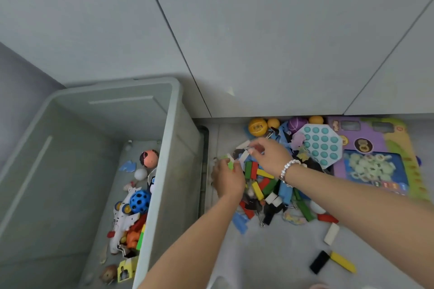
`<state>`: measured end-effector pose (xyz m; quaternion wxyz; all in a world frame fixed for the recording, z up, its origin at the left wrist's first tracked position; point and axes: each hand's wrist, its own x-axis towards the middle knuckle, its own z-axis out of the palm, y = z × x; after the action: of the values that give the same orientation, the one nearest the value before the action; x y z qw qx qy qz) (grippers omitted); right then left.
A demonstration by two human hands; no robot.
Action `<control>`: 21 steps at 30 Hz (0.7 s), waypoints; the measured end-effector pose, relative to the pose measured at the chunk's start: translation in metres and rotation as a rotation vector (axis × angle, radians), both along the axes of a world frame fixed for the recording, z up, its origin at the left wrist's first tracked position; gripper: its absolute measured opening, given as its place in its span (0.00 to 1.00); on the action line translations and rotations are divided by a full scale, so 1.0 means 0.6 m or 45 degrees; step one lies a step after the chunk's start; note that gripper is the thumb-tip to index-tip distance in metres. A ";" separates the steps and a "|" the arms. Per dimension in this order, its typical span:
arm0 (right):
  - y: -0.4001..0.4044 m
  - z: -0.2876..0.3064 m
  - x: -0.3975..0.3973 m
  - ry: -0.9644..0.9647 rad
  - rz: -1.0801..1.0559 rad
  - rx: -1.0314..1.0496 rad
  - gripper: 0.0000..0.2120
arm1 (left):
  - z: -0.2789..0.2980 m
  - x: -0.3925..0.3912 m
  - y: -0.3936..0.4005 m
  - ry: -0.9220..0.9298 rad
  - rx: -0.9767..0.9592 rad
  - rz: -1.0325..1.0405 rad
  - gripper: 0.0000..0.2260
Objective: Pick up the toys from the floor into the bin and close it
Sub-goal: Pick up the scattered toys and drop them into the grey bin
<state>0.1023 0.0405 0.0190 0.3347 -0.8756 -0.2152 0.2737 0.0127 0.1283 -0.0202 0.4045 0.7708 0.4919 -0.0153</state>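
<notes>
A large grey bin (172, 148) stands open on the left, with balls, a toy plane and other toys in it. To its right a heap of coloured wooden blocks (265, 185) lies on the floor. My left hand (226, 177) is at the heap's left edge and grips a light green block (229, 163). My right hand (270, 156), with a bead bracelet on the wrist, is just above the heap and pinches a small white and red piece (254, 149). No lid is in view.
Behind the heap lie a yellow ball (257, 126), orange balls, a purple ball (297, 124), a teal pop-it (321, 145) and a purple activity board (375, 162). Loose white (331, 233), black (319, 261) and yellow (344, 261) blocks lie nearer me. Grey cabinet doors (258, 42) rise behind.
</notes>
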 end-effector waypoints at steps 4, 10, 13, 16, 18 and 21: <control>-0.012 -0.077 -0.004 0.049 0.041 -0.109 0.15 | -0.069 -0.022 0.012 0.025 0.177 0.163 0.20; -0.044 -0.146 -0.032 0.088 -0.001 -0.135 0.15 | -0.135 -0.041 0.004 -0.006 0.276 0.073 0.24; -0.056 -0.151 -0.038 0.127 -0.048 -0.108 0.14 | -0.146 -0.037 -0.002 -0.022 0.221 0.113 0.27; -0.059 -0.153 -0.038 0.118 -0.079 -0.086 0.14 | -0.156 -0.035 0.012 -0.097 0.225 0.078 0.26; -0.059 -0.154 -0.039 0.115 -0.088 -0.088 0.14 | -0.168 -0.038 0.019 -0.105 0.307 -0.004 0.24; -0.057 -0.156 -0.045 0.125 -0.095 -0.081 0.14 | -0.188 -0.044 0.020 -0.112 0.447 -0.088 0.21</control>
<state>0.0755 0.0060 -0.0748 0.3268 -0.8789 -0.1567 0.3103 -0.0139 0.1403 -0.1332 0.2840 0.8460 0.4421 0.0907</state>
